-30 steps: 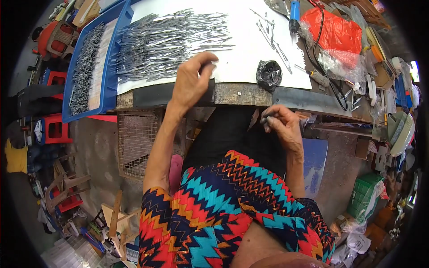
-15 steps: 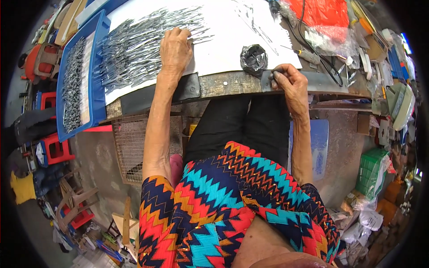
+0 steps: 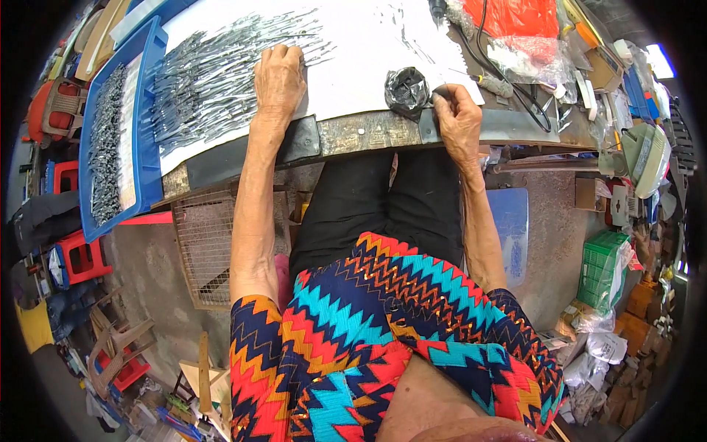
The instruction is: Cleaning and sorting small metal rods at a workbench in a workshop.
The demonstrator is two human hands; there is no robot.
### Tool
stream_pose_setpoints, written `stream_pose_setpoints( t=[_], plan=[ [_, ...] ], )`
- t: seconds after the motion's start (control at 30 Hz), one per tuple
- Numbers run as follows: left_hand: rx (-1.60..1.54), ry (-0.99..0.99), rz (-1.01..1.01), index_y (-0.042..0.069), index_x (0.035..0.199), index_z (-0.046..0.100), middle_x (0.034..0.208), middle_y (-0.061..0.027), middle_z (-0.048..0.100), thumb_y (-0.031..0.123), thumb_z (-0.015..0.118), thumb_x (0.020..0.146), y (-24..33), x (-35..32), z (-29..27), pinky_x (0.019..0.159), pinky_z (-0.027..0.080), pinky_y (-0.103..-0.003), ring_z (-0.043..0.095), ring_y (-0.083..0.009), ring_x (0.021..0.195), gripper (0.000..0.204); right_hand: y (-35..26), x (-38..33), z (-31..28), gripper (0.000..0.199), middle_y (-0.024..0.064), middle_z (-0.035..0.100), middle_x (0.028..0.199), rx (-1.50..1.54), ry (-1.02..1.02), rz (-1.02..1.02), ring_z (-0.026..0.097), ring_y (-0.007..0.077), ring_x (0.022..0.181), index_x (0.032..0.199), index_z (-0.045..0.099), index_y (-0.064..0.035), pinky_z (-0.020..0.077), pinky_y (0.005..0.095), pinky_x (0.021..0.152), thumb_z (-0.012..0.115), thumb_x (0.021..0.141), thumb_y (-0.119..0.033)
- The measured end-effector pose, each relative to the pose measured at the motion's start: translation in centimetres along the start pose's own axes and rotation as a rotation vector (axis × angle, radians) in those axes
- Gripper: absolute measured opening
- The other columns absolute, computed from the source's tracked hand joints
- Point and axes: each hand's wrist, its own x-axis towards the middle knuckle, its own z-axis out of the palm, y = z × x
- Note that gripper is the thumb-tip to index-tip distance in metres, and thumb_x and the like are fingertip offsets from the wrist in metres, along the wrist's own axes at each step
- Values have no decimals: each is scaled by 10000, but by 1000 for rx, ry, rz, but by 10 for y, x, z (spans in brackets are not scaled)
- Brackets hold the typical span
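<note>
White sheet (image 3: 346,85) on the bench; thin metal pieces (image 3: 210,85) piled on its left half, beside blue tray (image 3: 153,132). Left hand (image 3: 280,79) at pile's right edge, fingers curled under, grip hidden, can't tell. Right hand (image 3: 462,121) beside black bag (image 3: 403,107), grip unclear. Risks: dragging left fingers could skew pieces; a right-hand bump could tip the bag.
</note>
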Motion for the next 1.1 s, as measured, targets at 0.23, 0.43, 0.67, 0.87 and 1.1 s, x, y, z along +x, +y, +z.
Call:
stream_pose_setpoints(
  t=[0.23,0.43,0.67,0.87,1.1],
  plan=[
    [110,-69,18,45,819,560,808,-101,537,20,573,731,0,2,-3,696,422,-376,513,-272,798,92,3,1,-1,117,18,501,612,-17,-19,42,423,58,522,876,551,2,363,218,476,575,776,-54],
    [127,-115,47,43,838,554,825,-100,543,13,568,728,16,10,-7,703,421,-388,516,-279,829,115,5,2,-5,118,-2,481,576,37,-8,66,424,48,508,887,551,-4,356,218,460,572,781,-52],
    [-255,-222,106,22,878,573,878,-120,574,7,546,748,58,53,17,763,427,-370,520,-281,854,133,2,-1,-3,108,23,478,550,9,0,48,427,66,469,878,538,-2,349,233,436,569,781,-37],
    [-352,-110,101,23,948,550,764,-137,531,-56,490,689,67,104,63,679,449,-378,546,-276,717,277,-1,-2,0,132,39,480,550,-20,25,28,430,84,453,886,538,-7,359,243,437,578,762,-21],
    [-262,-110,69,28,945,575,799,-131,542,-39,529,687,59,147,98,699,465,-366,551,-268,716,271,-2,0,-2,130,44,473,536,-47,5,64,436,95,434,885,535,-10,362,259,431,567,759,-16]
  ],
)
